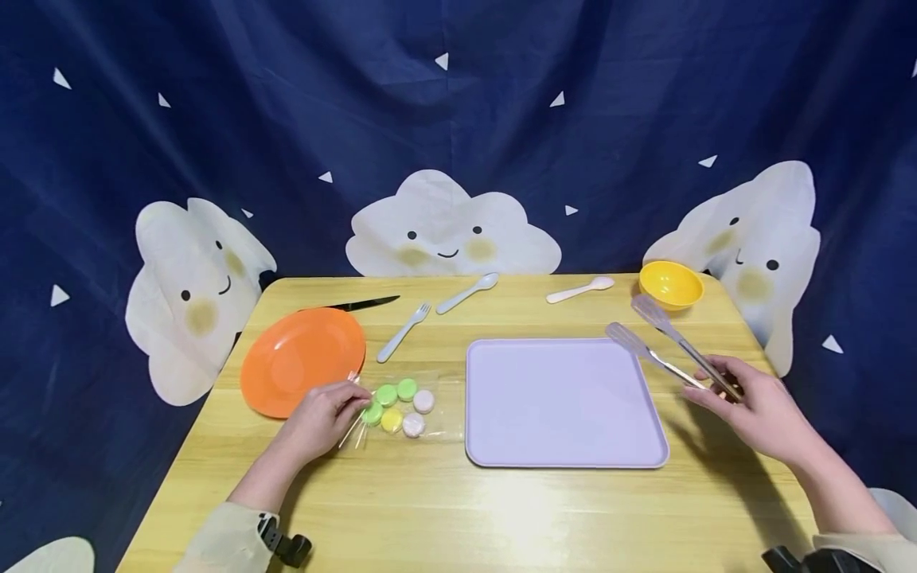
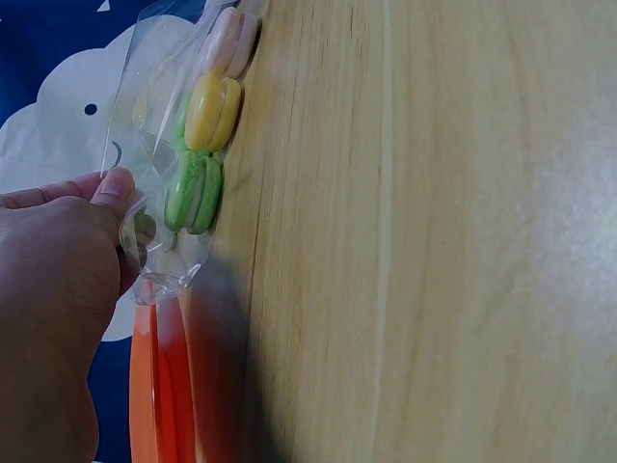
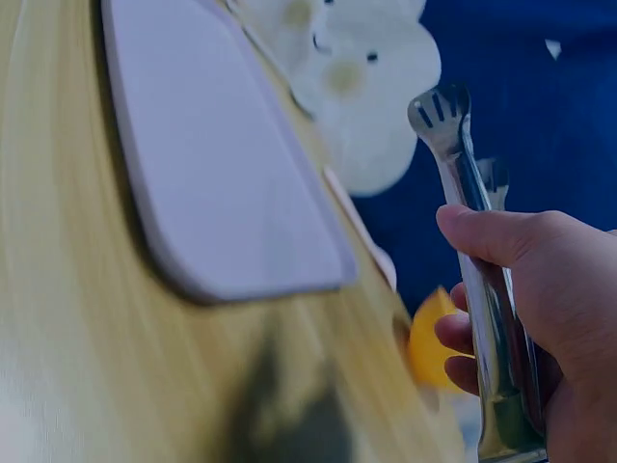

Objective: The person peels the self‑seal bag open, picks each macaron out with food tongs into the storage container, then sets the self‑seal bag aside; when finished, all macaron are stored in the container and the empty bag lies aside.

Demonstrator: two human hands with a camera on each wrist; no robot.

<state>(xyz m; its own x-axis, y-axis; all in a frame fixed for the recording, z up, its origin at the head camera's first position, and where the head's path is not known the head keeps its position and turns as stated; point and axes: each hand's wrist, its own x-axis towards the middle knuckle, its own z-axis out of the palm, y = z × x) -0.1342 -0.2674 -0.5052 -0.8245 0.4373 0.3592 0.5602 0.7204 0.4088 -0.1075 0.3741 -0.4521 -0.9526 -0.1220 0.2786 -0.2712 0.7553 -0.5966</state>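
My left hand (image 1: 331,414) pinches the end of a clear plastic bag (image 2: 154,145) between thumb and fingers. Inside the bag lie several toy macarons (image 1: 392,419), green, yellow and pale pink. In the left wrist view the green macaron (image 2: 193,191) is closest to my fingertips. My right hand (image 1: 748,402) holds metal tongs (image 3: 472,222) above the table, right of the lilac tray (image 1: 566,406). The two arms of the tongs stand apart, with nothing between their slotted tips. Just left of my left hand lies an orange plate (image 1: 301,358).
A black knife (image 1: 364,304) lies behind the plate. Toward the back are a pale blue fork (image 1: 403,334), a pale blue spoon (image 1: 467,294) and a pink spoon (image 1: 580,290). A yellow bowl (image 1: 671,285) stands at the back right corner, before a blue curtain (image 1: 501,103).
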